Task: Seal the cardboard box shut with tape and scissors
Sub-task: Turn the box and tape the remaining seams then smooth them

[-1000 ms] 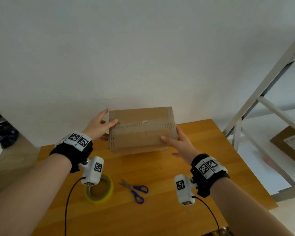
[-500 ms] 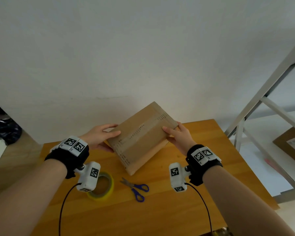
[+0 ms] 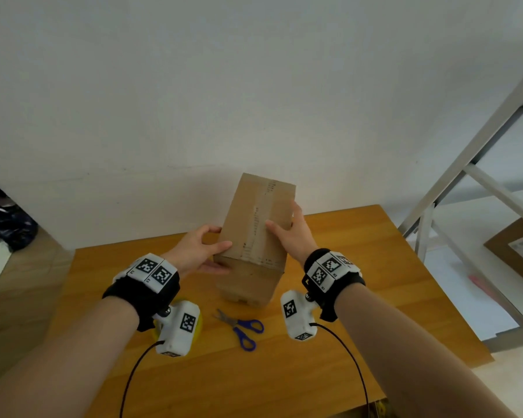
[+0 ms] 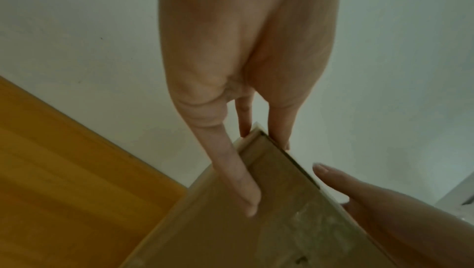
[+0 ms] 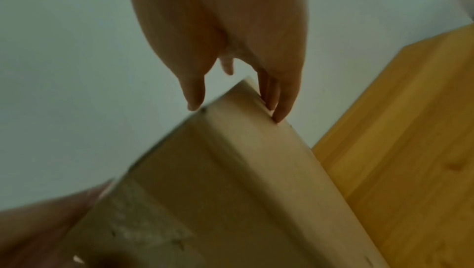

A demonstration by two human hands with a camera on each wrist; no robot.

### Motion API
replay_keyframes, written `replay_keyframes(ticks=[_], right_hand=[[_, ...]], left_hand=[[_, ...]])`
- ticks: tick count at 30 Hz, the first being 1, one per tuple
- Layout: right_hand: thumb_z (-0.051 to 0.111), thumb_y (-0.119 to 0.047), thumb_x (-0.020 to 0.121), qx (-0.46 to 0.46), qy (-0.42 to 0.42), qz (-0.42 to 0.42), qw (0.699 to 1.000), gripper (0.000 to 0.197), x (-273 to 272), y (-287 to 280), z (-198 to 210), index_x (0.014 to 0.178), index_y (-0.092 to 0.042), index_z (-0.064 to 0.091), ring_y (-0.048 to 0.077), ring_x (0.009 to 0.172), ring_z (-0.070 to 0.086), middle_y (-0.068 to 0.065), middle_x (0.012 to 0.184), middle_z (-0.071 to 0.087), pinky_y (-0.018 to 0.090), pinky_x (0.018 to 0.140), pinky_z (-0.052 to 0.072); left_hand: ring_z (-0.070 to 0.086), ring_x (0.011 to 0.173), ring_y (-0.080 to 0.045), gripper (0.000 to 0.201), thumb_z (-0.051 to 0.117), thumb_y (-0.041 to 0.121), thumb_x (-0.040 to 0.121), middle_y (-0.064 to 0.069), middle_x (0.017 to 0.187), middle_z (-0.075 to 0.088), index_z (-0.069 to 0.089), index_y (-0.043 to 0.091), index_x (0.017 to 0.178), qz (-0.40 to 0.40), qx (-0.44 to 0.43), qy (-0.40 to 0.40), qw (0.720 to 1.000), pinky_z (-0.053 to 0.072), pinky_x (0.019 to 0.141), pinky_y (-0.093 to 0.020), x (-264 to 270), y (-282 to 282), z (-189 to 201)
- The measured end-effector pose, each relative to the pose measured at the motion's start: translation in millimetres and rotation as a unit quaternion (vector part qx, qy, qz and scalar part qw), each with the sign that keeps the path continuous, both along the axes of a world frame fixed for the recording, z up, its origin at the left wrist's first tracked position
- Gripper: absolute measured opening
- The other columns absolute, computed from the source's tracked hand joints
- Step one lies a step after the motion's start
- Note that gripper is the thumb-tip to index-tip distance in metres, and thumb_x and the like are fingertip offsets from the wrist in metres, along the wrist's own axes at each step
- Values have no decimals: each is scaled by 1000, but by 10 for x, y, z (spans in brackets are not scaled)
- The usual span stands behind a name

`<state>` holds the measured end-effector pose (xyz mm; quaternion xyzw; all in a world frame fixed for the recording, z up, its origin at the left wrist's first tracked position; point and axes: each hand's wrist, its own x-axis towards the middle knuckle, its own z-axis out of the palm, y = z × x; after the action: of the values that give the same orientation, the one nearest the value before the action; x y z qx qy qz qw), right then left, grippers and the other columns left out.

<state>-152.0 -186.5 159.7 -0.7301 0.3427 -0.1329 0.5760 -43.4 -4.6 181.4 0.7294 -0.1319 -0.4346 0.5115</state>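
Observation:
A brown cardboard box (image 3: 254,224) with an old tape strip along its top is held above the wooden table (image 3: 360,297), its long side pointing away from me. My left hand (image 3: 203,251) pinches its near left corner, thumb on top, fingers below. My right hand (image 3: 290,236) grips its right edge, thumb on top. In the left wrist view my left hand (image 4: 243,150) clamps the box (image 4: 256,221). In the right wrist view my right hand (image 5: 231,69) pinches a box corner (image 5: 231,191). Blue-handled scissors (image 3: 242,325) lie below the box. A yellow tape roll (image 3: 198,325) sits mostly hidden behind my left wrist.
A white wall stands just behind the table. A grey metal shelf frame (image 3: 465,164) rises at the right, with another cardboard box (image 3: 520,251) on the floor beyond it. A dark bag (image 3: 6,224) lies at the far left.
The box has turned in my hands from crosswise to lengthwise, its right end swinging away from me. Both hands moved closer together with it.

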Motion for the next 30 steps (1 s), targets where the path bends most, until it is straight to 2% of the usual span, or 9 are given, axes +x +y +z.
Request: replay_keyframes(ticks=[2, 6, 8, 10, 13, 16, 20, 24, 30], right_hand=[[57, -46, 88, -89, 78, 45, 992, 70, 53, 5, -34, 146, -41, 18, 32, 128, 39, 12, 141, 39, 51, 104, 40], [48, -47, 93, -136, 153, 102, 974, 59, 86, -23, -92, 146, -41, 22, 39, 134, 28, 17, 147, 24, 51, 111, 30], [46, -46, 95, -142, 158, 120, 970, 57, 89, -49, -113, 147, -40, 22, 39, 136, 27, 17, 150, 18, 50, 112, 29], [43, -44, 97, -172, 166, 131, 962, 56, 97, -85, -108, 147, -37, 22, 38, 142, 15, 14, 156, 3, 48, 117, 20], [33, -41, 100, -313, 169, 178, 917, 52, 127, -111, -68, 149, -32, 18, 23, 147, -9, 0, 159, -14, 44, 117, 4], [21, -40, 102, -378, 187, 246, 873, 52, 182, -98, -65, 151, -29, 9, 13, 146, -10, -7, 160, -7, 43, 117, -5], [17, -44, 101, -414, 213, 265, 844, 55, 180, -95, -93, 152, -28, 5, 14, 147, -4, -8, 160, 0, 43, 117, -6], [18, -48, 100, -425, 205, 283, 835, 57, 150, -81, -111, 152, -27, 5, 15, 147, -4, -7, 160, 1, 41, 116, -7], [23, -50, 100, -419, 187, 289, 840, 64, 86, -91, -135, 152, -18, 5, 14, 147, -1, -2, 160, 3, 31, 117, -4]], left_hand=[[70, 80, -37, 46, 64, 15, 85, -17, 112, 60, 44, 18, 127, 13, -6, 7, 1000, 59, 69, -43, -49, -16, -62], [69, 81, -38, 49, 64, 15, 85, -19, 114, 58, 41, 18, 129, 36, -11, 11, 999, 59, 70, -44, -147, -67, -204], [70, 81, -36, 55, 65, 16, 84, -19, 114, 58, 39, 19, 132, 39, -19, 11, 999, 59, 71, -42, -187, -89, -269], [70, 82, -34, 62, 67, 17, 82, -18, 116, 57, 36, 21, 136, 47, -33, 10, 998, 59, 73, -41, -209, -105, -317], [67, 93, -29, 81, 75, 18, 74, -10, 122, 54, 31, 28, 141, 34, -44, -10, 998, 59, 75, -38, -239, -122, -366], [63, 102, -22, 100, 78, 22, 66, 1, 119, 55, 18, 38, 144, -4, -50, -46, 998, 58, 73, -32, -281, -129, -416], [61, 103, -14, 96, 72, 23, 76, 14, 122, 50, 9, 51, 142, -16, -56, -90, 994, 58, 77, -36, -314, -152, -486], [59, 106, -15, 87, 67, 28, 80, 4, 136, 45, 11, 52, 142, -29, -47, -127, 990, 58, 76, -30, -317, -178, -495], [62, 100, -18, 84, 59, 34, 86, 0, 137, 46, 1, 47, 144, -51, -13, -196, 979, 57, 79, -33, -340, -216, -503]])
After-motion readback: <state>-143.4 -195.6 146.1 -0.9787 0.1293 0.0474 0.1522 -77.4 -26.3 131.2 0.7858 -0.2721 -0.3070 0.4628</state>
